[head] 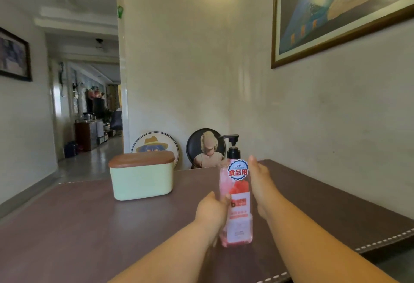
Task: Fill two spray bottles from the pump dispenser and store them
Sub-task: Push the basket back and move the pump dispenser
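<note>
A clear pink pump dispenser (237,195) with a black pump head and a red-and-white label stands upright on the brown table (89,226). My left hand (212,211) is wrapped around its lower left side. My right hand (261,184) lies against its upper right side, fingers stretched toward the far edge, touching the bottle. No spray bottles are in sight.
A pale green box (142,176) with a brown lid sits shut on the table, left of the dispenser. Two round-backed chairs (207,148) stand behind the table against the wall. A stitched table edge runs along the lower right.
</note>
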